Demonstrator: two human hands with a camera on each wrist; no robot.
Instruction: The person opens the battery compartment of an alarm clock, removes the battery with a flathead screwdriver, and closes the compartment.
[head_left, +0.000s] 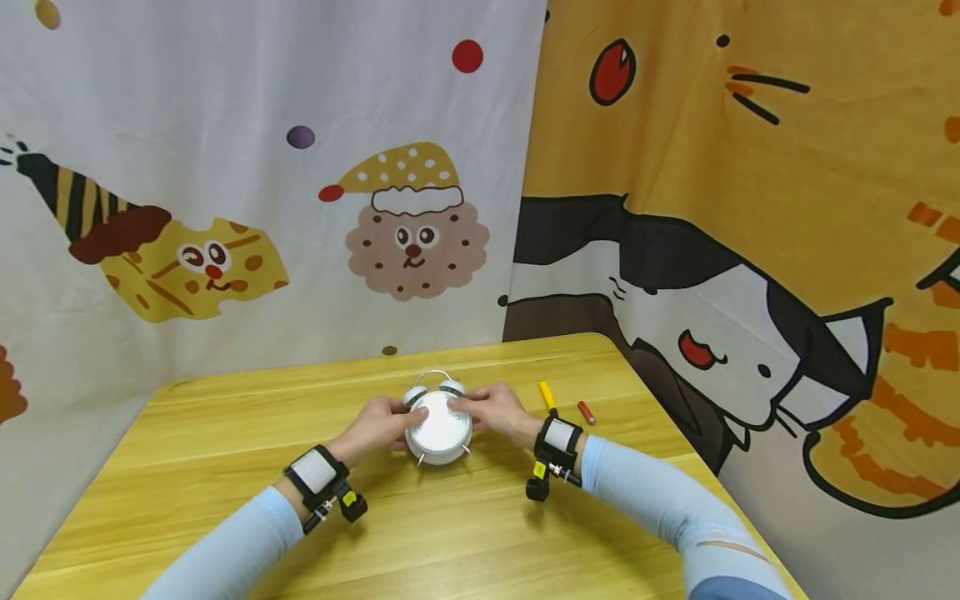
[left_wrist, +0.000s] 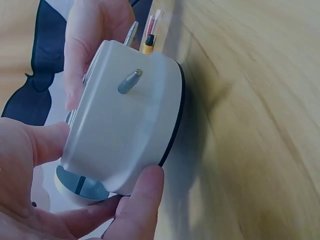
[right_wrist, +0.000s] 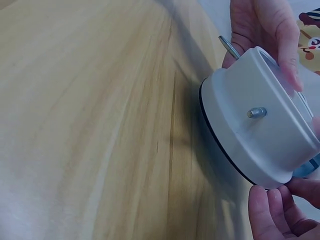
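A white twin-bell alarm clock [head_left: 440, 431] is held between both hands over the middle of the table, its pale face turned up. My left hand [head_left: 377, 427] grips its left side, thumb over the front rim and fingers behind at the back edge. On the opposite side my right hand [head_left: 497, 408] grips it the same way, thumb on the front. Two short metal feet stick out from the clock body [left_wrist: 125, 115] in the wrist views. Its black-rimmed back [right_wrist: 220, 142] faces the wooden tabletop; whether it touches the wood I cannot tell.
Beyond my right wrist lie a yellow-handled tool [head_left: 547, 393], probably a screwdriver, and a small red battery [head_left: 587, 412]. The wooden table [head_left: 247, 450] ends at printed curtains [head_left: 315, 275] at the back and right. Each wrist wears a strapped camera.
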